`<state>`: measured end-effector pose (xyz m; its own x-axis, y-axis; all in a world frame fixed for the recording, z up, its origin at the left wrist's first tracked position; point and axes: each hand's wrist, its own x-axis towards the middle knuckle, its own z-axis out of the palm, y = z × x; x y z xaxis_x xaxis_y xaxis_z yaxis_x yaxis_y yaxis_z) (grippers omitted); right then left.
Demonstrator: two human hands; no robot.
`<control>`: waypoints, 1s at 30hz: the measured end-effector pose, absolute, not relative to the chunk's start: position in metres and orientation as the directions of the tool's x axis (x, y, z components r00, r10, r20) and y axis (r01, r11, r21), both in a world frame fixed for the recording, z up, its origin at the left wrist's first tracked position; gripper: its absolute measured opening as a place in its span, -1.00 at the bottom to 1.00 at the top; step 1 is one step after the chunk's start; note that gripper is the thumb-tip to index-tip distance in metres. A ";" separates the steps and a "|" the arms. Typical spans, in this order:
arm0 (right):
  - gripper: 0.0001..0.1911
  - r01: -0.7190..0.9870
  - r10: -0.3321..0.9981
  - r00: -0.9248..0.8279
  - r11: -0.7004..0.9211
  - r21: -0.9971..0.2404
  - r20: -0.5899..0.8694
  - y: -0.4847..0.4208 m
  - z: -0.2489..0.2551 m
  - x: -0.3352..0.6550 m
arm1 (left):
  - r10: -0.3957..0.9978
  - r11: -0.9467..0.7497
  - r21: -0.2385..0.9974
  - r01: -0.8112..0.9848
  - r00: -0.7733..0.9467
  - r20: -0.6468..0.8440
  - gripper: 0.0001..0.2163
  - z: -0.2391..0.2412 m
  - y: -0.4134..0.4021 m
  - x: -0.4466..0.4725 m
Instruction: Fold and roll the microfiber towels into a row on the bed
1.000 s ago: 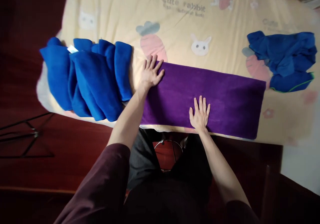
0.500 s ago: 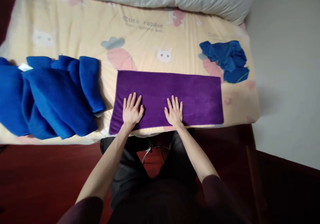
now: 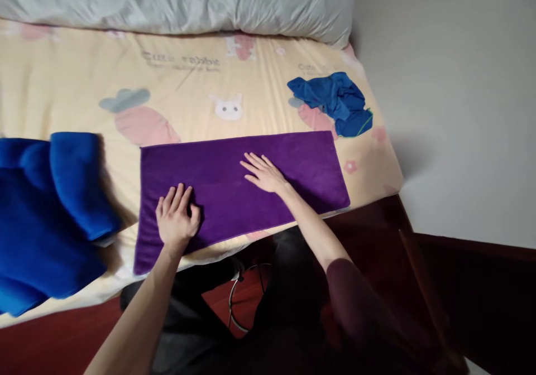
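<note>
we take the purple cloth [image 3: 226, 191] as the reference; it lies spread as a long rectangle along the near edge of the bed [image 3: 368, 179]. on the near side of the cloth, below the bed edge, we find our dark trousers [image 3: 188, 325], a thin metal ring [image 3: 230, 302] between the legs, and the red floor [image 3: 100, 322].

we have the left hand [image 3: 178, 219] palm down on the left part of the cloth, fingers slightly parted, thumb set away from them. we have the right hand [image 3: 266, 175] palm down right of the cloth's middle, fingers fanned and pointing toward its left end.

left of the cloth, across a narrow strip of sheet, we note a thick blue bundle [image 3: 37, 224], cut off by the view; it takes up the bed on that side. just beyond the cloth's far right corner we note a crumpled blue garment [image 3: 339, 104] with a green edge; we cannot tell whether the two touch. beyond the far edge we see a printed rabbit face [image 3: 229, 109], then a long grey pillow [image 3: 180, 1]. well right of the cloth stands a pale wall [image 3: 456, 107].
</note>
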<state>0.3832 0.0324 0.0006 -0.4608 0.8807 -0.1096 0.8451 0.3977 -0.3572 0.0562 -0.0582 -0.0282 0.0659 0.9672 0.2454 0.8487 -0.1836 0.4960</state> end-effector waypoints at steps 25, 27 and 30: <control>-0.28 0.959 0.997 0.057 -0.071 -0.275 -0.057 0.078 -0.003 0.626 | 0.982 -0.160 0.469 0.869 0.091 0.167 -0.39 -0.018 -0.062 0.055; -0.28 0.958 0.998 0.006 -0.024 -0.286 -0.063 0.034 0.002 0.614 | 0.981 -0.169 0.459 0.872 0.103 0.165 -0.39 -0.019 -0.062 0.053; -0.31 0.957 0.989 -0.097 0.063 -0.284 -0.109 -0.039 0.008 0.617 | 0.975 -0.193 0.440 0.877 0.121 0.185 -0.40 -0.021 -0.059 0.052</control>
<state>0.6173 -0.0388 0.0084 -0.0972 0.9893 -0.1088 0.9566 0.0627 -0.2844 0.0518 -0.0593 -0.0210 0.1215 0.9752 0.1848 0.8771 -0.1926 0.4399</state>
